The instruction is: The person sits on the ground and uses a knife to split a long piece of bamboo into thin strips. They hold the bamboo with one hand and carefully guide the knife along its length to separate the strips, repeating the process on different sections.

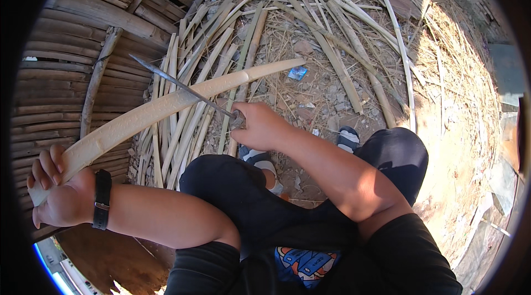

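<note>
A long pale bamboo strip (160, 106) slants up across the view from the lower left to the upper middle. Its near end sits in my left hand (65, 190), whose fingers wrap round it. My right hand (251, 124) is closed round the handle of a long narrow knife (171, 80). The dark blade points to the upper left and crosses over the strip's face near its middle. Most of the knife handle is hidden in my fist. A blue wrapper (297, 73) lies on the ground just past the strip's far tip.
Many split bamboo strips (191, 112) are piled on the rubble beyond my knees. Several longer poles (345, 46) lie farther off. A bamboo slat wall (55, 96) rises close on the left. Straw and shavings (459, 85) cover the sunlit right side. My sandalled feet (260, 158) stand near the pile.
</note>
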